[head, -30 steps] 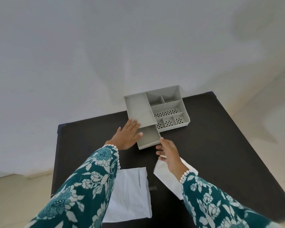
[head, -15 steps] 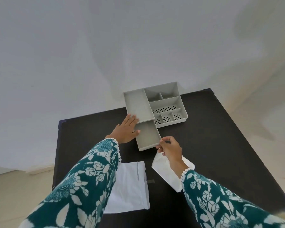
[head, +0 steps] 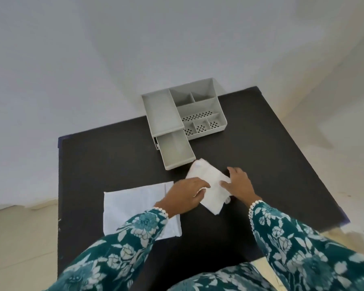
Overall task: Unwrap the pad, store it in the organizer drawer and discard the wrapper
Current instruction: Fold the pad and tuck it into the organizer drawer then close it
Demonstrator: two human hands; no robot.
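Observation:
A white pad [head: 206, 181] lies on the black table [head: 105, 162], just in front of the grey organizer's pulled-out drawer [head: 174, 150]. My left hand [head: 183, 196] grips the pad's left edge with thumb and fingers. At the pad's right edge, my right hand [head: 239, 183] pinches it from the other side. The drawer looks empty. A flat white wrapper [head: 132, 208] rests on the table to the left, partly under my left sleeve. The grey organizer [head: 185, 110] stands at the table's far edge by the wall.
The organizer has several open compartments, some with perforated bottoms. The white wall rises right behind it. Table edges run at left and right, with light floor beyond them.
The drawer now stands pulled out and my left hand has left it. Both hands have come back toward me and taken hold of the pad, which now lies closer to the drawer front.

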